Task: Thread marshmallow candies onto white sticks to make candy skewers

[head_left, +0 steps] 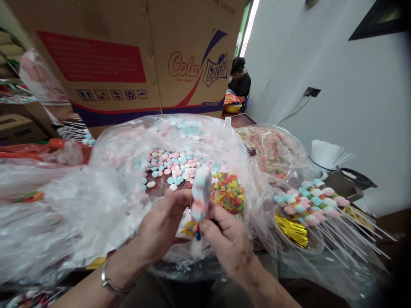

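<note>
A candy skewer [201, 194] of pastel pink, blue and white pieces stands upright between my two hands, blurred. My left hand [162, 224] grips it from the left, with a metal bracelet on the wrist. My right hand [226, 239] pinches the lower end of the skewer from the right. Just behind them lies an open clear plastic bag [128, 145] holding loose pastel candies [175, 167] and a heap of small colourful ring candies [228, 192].
Finished candy skewers [313, 201] lie at the right with sticks fanned out, beside a bowl of gold twist ties [292, 231]. A large cardboard carton [128, 55] stands behind. Another bag of candy [272, 149], white sticks [326, 154] and a seated person [240, 79] are farther back.
</note>
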A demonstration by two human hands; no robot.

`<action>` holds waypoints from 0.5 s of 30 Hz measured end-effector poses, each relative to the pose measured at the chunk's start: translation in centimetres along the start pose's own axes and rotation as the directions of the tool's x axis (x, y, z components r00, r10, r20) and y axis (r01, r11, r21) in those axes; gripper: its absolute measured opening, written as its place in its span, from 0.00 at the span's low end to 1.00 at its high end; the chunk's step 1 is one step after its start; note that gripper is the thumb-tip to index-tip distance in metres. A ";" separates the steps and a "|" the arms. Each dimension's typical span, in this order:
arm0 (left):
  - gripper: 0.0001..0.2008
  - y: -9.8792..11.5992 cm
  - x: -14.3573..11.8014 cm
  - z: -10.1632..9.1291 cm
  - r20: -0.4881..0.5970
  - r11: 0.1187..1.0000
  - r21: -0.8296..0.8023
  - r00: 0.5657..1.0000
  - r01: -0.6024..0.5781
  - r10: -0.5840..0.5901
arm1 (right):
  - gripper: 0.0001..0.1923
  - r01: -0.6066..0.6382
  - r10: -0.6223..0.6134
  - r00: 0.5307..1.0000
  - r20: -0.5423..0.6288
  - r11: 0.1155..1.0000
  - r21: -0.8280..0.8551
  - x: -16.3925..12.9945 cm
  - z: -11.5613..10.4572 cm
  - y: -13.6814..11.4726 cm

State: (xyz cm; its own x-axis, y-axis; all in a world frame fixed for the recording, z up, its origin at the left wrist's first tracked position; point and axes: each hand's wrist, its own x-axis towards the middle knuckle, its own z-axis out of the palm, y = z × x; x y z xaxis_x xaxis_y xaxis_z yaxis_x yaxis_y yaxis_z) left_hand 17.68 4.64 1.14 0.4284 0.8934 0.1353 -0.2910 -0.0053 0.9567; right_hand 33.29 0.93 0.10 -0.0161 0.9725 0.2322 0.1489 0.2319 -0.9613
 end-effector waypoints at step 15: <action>0.12 -0.7 -3.1 -1.3 -0.024 0.989 -0.150 1.000 0.016 -0.020 | 0.18 -0.578 0.422 0.814 0.399 0.648 0.496 -1.2 4.4 0.6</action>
State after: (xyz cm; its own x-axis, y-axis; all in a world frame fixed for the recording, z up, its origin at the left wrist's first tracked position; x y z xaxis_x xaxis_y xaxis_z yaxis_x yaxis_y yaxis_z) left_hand 15.41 2.48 -0.26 0.4138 0.9037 0.1098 -0.4086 0.0766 0.9095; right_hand 29.01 -0.01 -1.40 -0.3447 0.8974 -0.2755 -0.3846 -0.4027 -0.8306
